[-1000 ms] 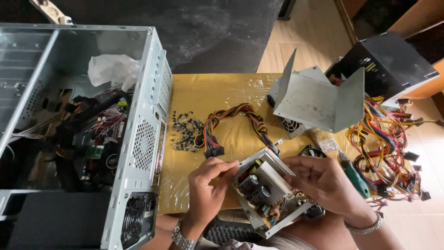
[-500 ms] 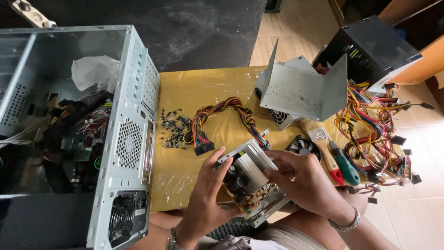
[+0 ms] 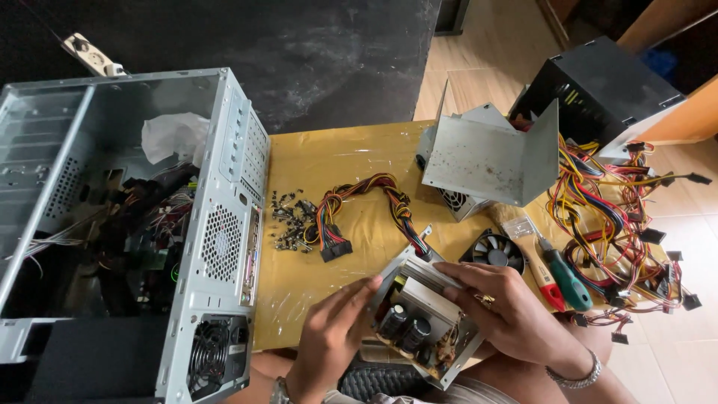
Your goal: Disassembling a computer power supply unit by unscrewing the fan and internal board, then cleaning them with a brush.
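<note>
Both hands hold an opened power supply unit (image 3: 420, 318) between them, close to the person's body at the near edge of the table. The left hand (image 3: 329, 340) grips its left side, with the fingers closed against the metal wall. The right hand (image 3: 505, 310) lies over the top and the right side, the fingers spread on the grey heat sink; there is a ring on one finger and a metal bracelet (image 3: 576, 374) on the wrist. Inside the unit, dark round capacitors and copper coils are visible. A bundle of coloured wires (image 3: 374, 198) goes out from the unit and runs over the yellow table (image 3: 329, 157), ending in a black connector.

Just beside the connector, to the left, there is a small heap of dark screws (image 3: 288, 217). To the right of the hands lies a small black fan (image 3: 493, 251), and next to it a brush with a wooden handle and a screwdriver (image 3: 565, 277) with a green and red handle.

On the left side stands a big open computer case (image 3: 217, 224), with cables and a white crumpled plastic bag inside. Farther, on the table, there is a bent grey metal cover (image 3: 490, 157) on top of another unit. At the far right, a black box (image 3: 602, 93) stands above a tangle of many coloured cables (image 3: 621, 224).
</note>
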